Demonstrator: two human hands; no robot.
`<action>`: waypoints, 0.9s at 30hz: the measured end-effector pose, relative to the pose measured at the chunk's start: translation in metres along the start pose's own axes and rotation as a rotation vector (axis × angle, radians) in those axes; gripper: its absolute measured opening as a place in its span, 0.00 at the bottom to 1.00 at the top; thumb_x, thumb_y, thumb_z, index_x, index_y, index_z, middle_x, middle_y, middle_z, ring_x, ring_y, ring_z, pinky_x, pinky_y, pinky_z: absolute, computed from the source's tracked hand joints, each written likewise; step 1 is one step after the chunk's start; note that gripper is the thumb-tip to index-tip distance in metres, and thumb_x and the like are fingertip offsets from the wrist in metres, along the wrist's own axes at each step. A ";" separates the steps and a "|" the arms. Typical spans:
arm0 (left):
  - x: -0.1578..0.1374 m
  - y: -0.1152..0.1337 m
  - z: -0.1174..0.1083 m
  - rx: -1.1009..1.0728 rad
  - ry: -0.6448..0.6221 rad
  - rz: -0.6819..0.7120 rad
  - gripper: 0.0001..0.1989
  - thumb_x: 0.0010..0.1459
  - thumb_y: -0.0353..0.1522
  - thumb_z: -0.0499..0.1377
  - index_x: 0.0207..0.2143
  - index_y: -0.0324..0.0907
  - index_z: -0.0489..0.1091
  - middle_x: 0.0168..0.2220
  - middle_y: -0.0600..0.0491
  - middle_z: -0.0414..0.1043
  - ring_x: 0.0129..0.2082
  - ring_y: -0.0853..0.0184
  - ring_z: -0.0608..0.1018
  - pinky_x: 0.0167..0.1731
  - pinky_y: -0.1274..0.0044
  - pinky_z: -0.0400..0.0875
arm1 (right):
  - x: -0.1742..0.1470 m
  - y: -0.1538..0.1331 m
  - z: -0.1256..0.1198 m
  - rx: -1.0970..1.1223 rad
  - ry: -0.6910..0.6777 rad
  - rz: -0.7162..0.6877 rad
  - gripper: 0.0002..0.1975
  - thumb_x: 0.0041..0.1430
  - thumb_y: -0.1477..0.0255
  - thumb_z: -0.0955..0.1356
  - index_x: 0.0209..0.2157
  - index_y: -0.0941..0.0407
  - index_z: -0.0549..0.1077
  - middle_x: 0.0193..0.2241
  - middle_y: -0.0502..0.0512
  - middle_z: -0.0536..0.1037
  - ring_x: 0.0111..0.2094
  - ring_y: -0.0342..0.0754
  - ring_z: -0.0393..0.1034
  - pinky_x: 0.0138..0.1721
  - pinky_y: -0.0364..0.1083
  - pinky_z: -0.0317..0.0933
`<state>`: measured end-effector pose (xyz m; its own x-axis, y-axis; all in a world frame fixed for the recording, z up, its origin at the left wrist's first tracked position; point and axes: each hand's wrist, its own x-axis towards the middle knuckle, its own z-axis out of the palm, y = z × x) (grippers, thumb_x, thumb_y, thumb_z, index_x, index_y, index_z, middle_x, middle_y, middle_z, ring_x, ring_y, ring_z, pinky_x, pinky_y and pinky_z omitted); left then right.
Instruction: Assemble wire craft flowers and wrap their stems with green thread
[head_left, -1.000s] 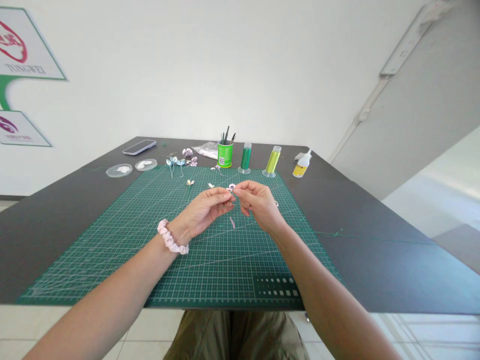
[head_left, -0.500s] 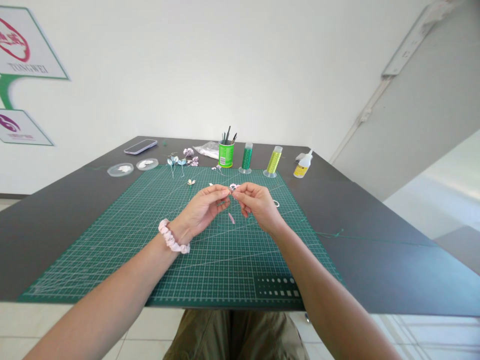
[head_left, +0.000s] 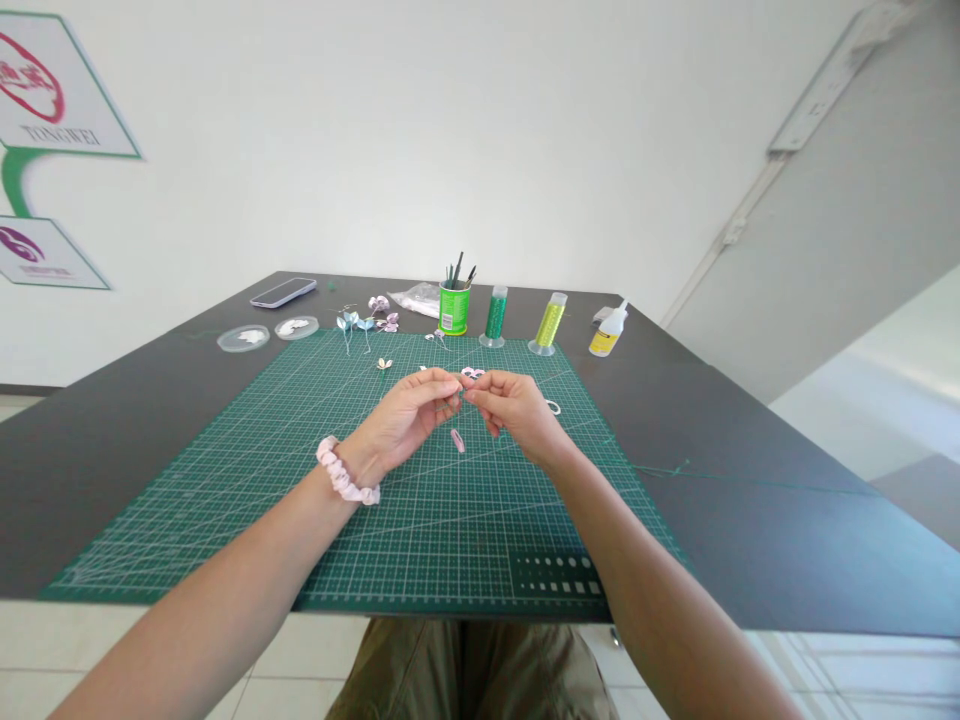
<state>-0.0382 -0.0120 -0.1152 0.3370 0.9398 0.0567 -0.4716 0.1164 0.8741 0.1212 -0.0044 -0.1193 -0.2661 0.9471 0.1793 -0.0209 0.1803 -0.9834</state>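
Over the middle of the green cutting mat [head_left: 390, 520], my left hand [head_left: 420, 405] and my right hand [head_left: 514, 405] meet fingertip to fingertip. Both are closed in a pinch. What they pinch is too thin and small to make out. Just below the fingertips is a small pink petal-like piece [head_left: 457, 440]; whether it hangs from a thread or lies on the mat I cannot tell. Behind the fingers a few small pinkish-white petals with dark centres [head_left: 472, 372] show partly. A white ring [head_left: 553, 407] lies beside my right hand, partly hidden by it.
Along the back stand a green can [head_left: 454, 310] of tools, a dark green thread spool [head_left: 495, 318], a yellow-green spool [head_left: 550, 323] and a glue bottle [head_left: 608, 330]. At left are wired flowers [head_left: 365, 324], two shallow dishes [head_left: 244, 339] and a phone [head_left: 283, 292]. Loose green thread [head_left: 675, 470] trails rightward.
The pink petal-like piece has turned, showing a broader face, and shifted slightly left. More of the petals behind the fingers shows. Both hands stay nearly in place, still pinching.
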 end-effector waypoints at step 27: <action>0.000 0.000 0.000 0.151 0.021 0.063 0.06 0.42 0.31 0.69 0.22 0.39 0.76 0.23 0.57 0.69 0.24 0.75 0.63 0.30 0.78 0.58 | -0.006 -0.005 -0.001 0.299 -0.164 0.056 0.08 0.50 0.72 0.69 0.33 0.56 0.67 0.16 0.40 0.67 0.14 0.38 0.60 0.14 0.40 0.64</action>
<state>-0.0379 -0.0119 -0.1152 0.2924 0.9505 0.1050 -0.3631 0.0087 0.9317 0.1242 -0.0105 -0.1153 -0.4254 0.8938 0.1421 -0.2772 0.0208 -0.9606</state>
